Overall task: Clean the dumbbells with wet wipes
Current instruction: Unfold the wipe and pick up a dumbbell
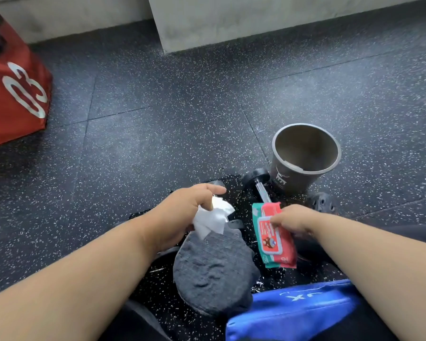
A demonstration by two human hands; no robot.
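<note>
Looked like the wipe-fetching step: left hand [182,212] pinched a fresh wet wipe [213,219] mid-frame, right hand [290,219] gripped the wipes pack [272,238], and the dumbbell [258,183] lay just above, beside the cup [305,156], so next I'd guess putting down the pack and wiping the dumbbell.

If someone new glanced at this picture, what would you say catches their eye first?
Most likely the two hands in the centre: the left hand holds a crumpled white wet wipe, while the right hand grips a red and teal wipes pack. Just beyond them, a dumbbell lies on the speckled floor beside a dark bin, and a red box marked 03 sits far left.
</note>
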